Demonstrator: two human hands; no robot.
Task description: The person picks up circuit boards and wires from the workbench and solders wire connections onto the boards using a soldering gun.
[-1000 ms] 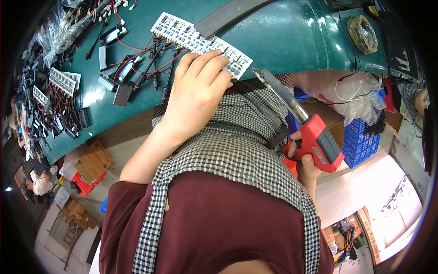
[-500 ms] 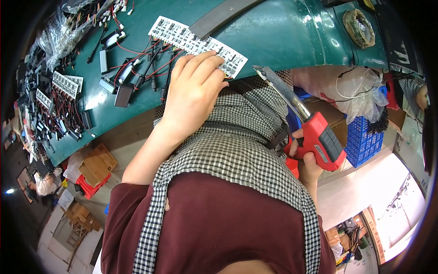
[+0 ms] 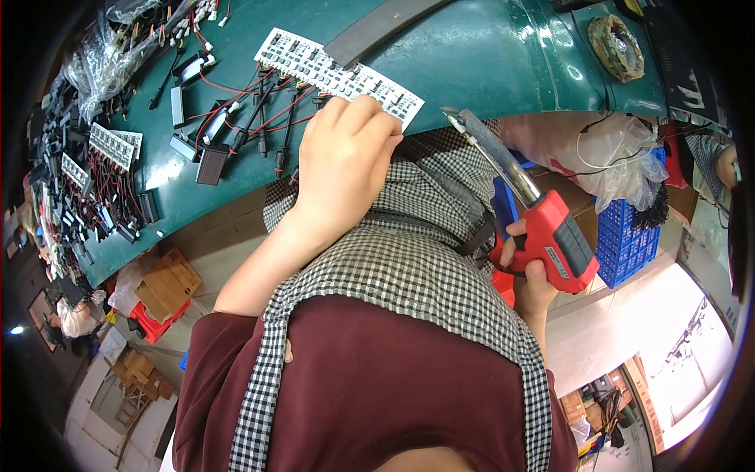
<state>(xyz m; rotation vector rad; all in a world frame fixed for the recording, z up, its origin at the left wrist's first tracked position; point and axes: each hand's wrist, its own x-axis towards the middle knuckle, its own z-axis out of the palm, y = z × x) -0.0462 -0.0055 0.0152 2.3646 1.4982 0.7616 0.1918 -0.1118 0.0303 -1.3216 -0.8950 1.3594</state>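
Note:
My left hand (image 3: 344,161) is over the near edge of a white circuit board strip (image 3: 297,60), its fingers curled in. What the fingertips hold, if anything, is hidden beneath the hand. A dark flat bar (image 3: 385,28) lies across the board's far edge. Red and black wires (image 3: 271,118) with black connectors run from the board's near side, left of this hand. My right hand (image 3: 535,282) is closed round the handle of a red and black soldering gun (image 3: 555,240). The gun's tip points up and left, apart from the board, just off the table's edge.
Black modules (image 3: 212,164) and wired parts lie on the green table (image 3: 480,59). Further left are more boards (image 3: 112,146) and a heap of cables beside clear plastic bags (image 3: 102,71). A tape-like ring (image 3: 616,49) sits far right. A blue crate (image 3: 627,244) stands below the table.
My left hand has shifted slightly right and toward me, its fingers curling from spread over the board to bent at its near edge. The soldering gun has barely moved.

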